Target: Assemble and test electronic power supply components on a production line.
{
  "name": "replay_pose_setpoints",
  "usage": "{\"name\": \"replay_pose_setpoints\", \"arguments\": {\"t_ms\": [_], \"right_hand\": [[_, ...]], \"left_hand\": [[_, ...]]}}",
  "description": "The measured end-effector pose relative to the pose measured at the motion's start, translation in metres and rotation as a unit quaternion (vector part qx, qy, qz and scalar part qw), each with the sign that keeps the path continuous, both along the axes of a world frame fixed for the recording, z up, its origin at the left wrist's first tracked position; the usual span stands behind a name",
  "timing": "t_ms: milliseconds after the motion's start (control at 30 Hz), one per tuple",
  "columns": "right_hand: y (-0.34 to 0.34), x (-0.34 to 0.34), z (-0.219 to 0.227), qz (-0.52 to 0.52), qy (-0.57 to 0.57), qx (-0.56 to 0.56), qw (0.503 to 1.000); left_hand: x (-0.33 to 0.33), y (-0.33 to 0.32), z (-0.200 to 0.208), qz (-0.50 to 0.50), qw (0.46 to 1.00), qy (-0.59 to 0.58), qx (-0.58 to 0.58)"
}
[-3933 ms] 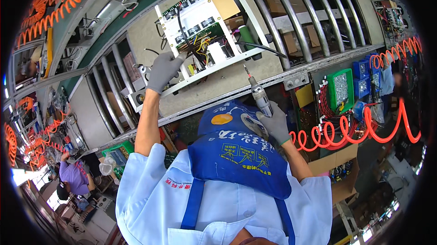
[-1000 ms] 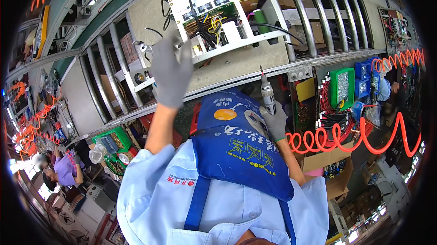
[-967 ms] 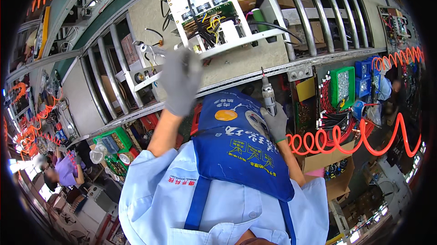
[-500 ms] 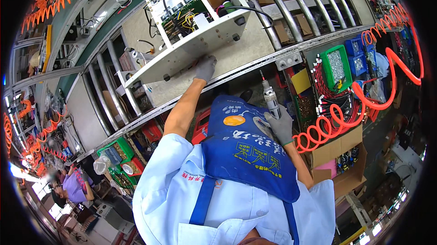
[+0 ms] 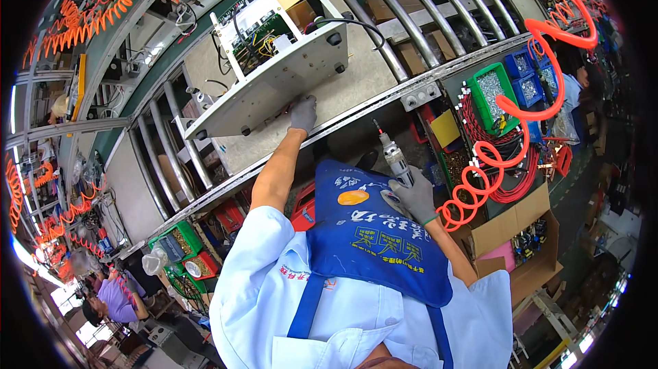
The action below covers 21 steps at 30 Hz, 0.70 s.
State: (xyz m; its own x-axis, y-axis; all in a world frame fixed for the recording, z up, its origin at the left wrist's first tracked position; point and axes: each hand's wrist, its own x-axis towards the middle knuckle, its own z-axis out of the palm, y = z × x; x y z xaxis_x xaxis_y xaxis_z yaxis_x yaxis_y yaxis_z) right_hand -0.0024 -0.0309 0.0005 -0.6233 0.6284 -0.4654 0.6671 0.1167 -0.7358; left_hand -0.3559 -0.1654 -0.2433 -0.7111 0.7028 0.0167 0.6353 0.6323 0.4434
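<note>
My left hand (image 5: 302,114), in a grey glove, reaches to the workbench below the tilted metal chassis (image 5: 274,91). Its fingers are curled beside the flat base panel, and a small dark, reddish thing shows at them, too small to name. The chassis stands on its side, with black feet on the panel and circuit boards (image 5: 255,33) and wires behind it. My right hand (image 5: 415,197), also gloved, is closed around a silver pneumatic screwdriver (image 5: 396,159). Held in front of my blue apron (image 5: 384,232), the tool points its bit toward the bench edge, apart from the chassis.
Metal rollers (image 5: 404,16) flank the bench plate. On the right are a green bin (image 5: 490,98) of screws, blue bins (image 5: 528,88), red cables and a coiled red air hose (image 5: 524,118). An open cardboard box (image 5: 507,221) lies lower right. A co-worker (image 5: 120,297) is at far left.
The whole view has shifted slightly. The red air hose has swung in its upper loops. My left hand stays by the panel, and my right hand still holds the screwdriver.
</note>
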Motion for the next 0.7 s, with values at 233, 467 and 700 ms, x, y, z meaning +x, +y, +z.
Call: {"name": "replay_pose_setpoints", "arguments": {"t_ms": [233, 467, 700], "right_hand": [[0.001, -0.014, 0.006, 0.004, -0.018, -0.015, 1.0], [-0.008, -0.067, 0.013, 0.06, 0.046, -0.035, 0.996], [-0.018, -0.108, 0.021, 0.13, 0.065, -0.003, 0.989]], "left_hand": [[-0.005, -0.003, 0.042, 0.209, 0.483, -0.731, 0.435], [0.013, -0.013, 0.106, 0.088, 0.259, -0.846, 0.458], [0.03, -0.008, 0.166, 0.143, 0.502, -0.735, 0.433]]}}
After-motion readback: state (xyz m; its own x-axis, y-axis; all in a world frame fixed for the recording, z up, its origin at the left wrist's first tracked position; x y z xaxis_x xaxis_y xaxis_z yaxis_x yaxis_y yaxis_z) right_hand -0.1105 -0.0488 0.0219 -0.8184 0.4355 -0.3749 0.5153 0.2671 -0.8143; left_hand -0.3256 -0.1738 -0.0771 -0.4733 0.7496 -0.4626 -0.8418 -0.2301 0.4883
